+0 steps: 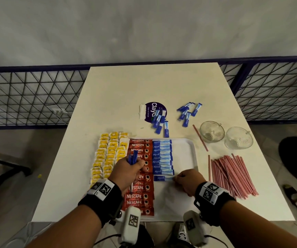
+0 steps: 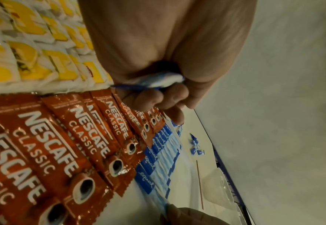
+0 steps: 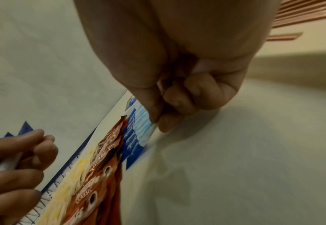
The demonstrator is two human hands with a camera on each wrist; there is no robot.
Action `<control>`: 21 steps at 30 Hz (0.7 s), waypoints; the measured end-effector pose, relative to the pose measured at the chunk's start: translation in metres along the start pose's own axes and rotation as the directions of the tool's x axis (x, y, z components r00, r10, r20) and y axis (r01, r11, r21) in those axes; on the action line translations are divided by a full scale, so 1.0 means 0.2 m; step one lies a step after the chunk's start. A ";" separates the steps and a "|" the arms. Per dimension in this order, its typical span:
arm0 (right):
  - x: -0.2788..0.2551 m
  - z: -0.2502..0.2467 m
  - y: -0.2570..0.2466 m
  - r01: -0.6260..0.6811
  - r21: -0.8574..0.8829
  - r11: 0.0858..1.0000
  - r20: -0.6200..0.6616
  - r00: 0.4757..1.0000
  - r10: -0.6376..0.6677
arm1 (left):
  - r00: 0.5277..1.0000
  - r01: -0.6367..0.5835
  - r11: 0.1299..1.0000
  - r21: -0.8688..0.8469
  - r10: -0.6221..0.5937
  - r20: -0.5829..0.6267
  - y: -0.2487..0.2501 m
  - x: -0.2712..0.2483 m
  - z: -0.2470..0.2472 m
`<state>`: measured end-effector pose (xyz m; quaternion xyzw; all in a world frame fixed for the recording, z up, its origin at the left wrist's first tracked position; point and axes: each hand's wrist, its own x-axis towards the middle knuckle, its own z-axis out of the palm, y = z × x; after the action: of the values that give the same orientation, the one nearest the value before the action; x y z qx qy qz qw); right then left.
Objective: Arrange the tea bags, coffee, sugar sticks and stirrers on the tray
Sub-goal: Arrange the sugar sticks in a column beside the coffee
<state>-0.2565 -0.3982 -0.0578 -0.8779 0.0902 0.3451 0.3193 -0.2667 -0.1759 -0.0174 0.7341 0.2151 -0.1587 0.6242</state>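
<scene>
The white tray point(image 1: 188, 153) holds yellow tea bags point(image 1: 108, 154) on its left, a column of red coffee sachets point(image 1: 139, 176) beside them and a column of blue sugar sticks point(image 1: 162, 154). My left hand point(image 1: 131, 169) hovers over the coffee sachets and grips a bunch of blue sugar sticks point(image 1: 133, 157), whose ends show in the fist point(image 2: 158, 80). My right hand point(image 1: 188, 179) pinches the pale end of one sugar stick point(image 1: 162, 178) lying at the near end of the blue column; thumb and forefinger pinch it point(image 3: 152, 123). Red-striped stirrers point(image 1: 231, 174) lie in a heap right of the tray.
More loose sugar sticks point(image 1: 188, 111) lie behind the tray, some on a round purple sticker point(image 1: 154, 111). Two glass cups point(image 1: 212, 133) stand at the right, a single stirrer point(image 1: 200, 137) beside them. A wire fence point(image 1: 28, 97) runs behind the table.
</scene>
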 end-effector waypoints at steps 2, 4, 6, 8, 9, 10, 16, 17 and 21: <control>0.00 0.02 -0.03 -0.001 -0.045 0.999 -0.030 1.000 0.000 | 1.000 -0.003 1.000 0.006 0.003 -0.001 -0.01 0.01 -0.02; 0.00 0.03 -0.04 -0.040 -0.063 0.997 -0.071 0.997 0.035 | 1.000 -0.006 1.000 0.017 0.006 0.002 -0.01 0.02 -0.04; 0.00 0.04 -0.05 -0.069 -0.110 0.991 -0.093 0.994 0.059 | 1.000 -0.012 0.999 0.031 0.012 0.008 -0.01 0.03 -0.07; 0.01 0.04 -0.06 -0.083 -0.123 0.989 -0.111 0.991 0.070 | 1.000 -0.019 0.999 0.040 0.018 0.025 -0.02 0.04 -0.09; 0.01 0.05 -0.07 -0.092 -0.121 0.988 -0.120 0.990 0.077 | 0.999 -0.021 0.999 0.043 0.020 0.034 -0.02 0.05 -0.10; 0.01 0.05 -0.07 -0.105 -0.113 0.988 -0.127 0.988 0.090 | 0.999 -0.022 0.999 0.046 0.020 0.042 -0.02 0.06 -0.11; -0.03 0.06 -0.09 -0.158 -0.108 0.982 -0.162 0.977 0.139 | 0.988 -0.041 0.995 0.090 0.027 0.153 -0.03 0.07 -0.18; -0.04 0.05 -0.11 -0.151 -0.156 0.976 -0.200 0.973 0.118 | 0.981 -0.051 0.991 0.123 0.027 0.190 -0.03 0.06 -0.20; -0.14 0.04 -0.30 0.154 0.095 0.984 -0.244 0.961 -0.127 | 0.930 -0.219 0.893 0.392 0.070 0.361 0.02 0.03 -0.21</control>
<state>-0.2595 -0.3493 -0.0129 -0.8976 0.0844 0.2086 0.3790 -0.2604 -0.1338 -0.0092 0.8284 0.0091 -0.2776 0.4865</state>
